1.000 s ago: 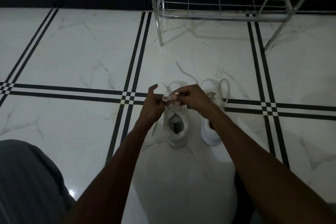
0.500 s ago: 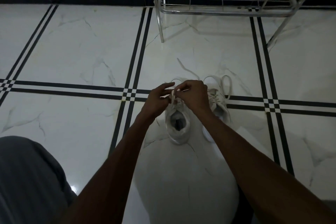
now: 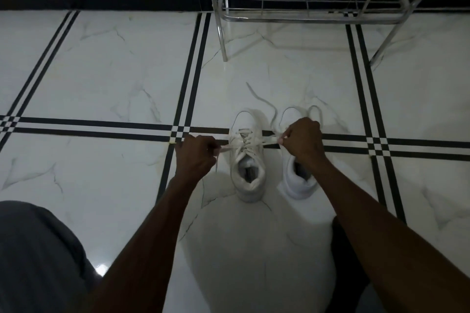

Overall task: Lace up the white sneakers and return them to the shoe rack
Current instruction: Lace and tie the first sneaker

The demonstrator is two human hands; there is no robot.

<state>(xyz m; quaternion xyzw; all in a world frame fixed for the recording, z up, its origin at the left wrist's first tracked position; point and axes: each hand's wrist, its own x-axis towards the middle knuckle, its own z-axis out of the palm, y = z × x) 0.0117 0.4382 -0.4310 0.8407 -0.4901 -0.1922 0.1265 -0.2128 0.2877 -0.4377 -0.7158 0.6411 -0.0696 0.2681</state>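
Two white sneakers stand side by side on the tiled floor, toes pointing away from me. The left sneaker point(image 3: 248, 160) is laced, and its white lace point(image 3: 267, 143) is stretched taut out to both sides. My left hand point(image 3: 195, 154) is shut on the lace end to the shoe's left. My right hand point(image 3: 302, 138) is shut on the other end, over the front of the right sneaker point(image 3: 300, 180), hiding its lacing. A loose lace tail point(image 3: 262, 100) curls on the floor beyond the shoes.
A chrome wire shoe rack point(image 3: 305, 18) stands against the wall just beyond the sneakers, its lowest shelf bare. The floor is white marble tile with black stripes point(image 3: 101, 127). My grey-clad knee point(image 3: 38, 256) fills the lower left corner.
My hands were together over the left sneaker's tongue; now they have pulled apart sideways, drawing the lace tight across the shoe.
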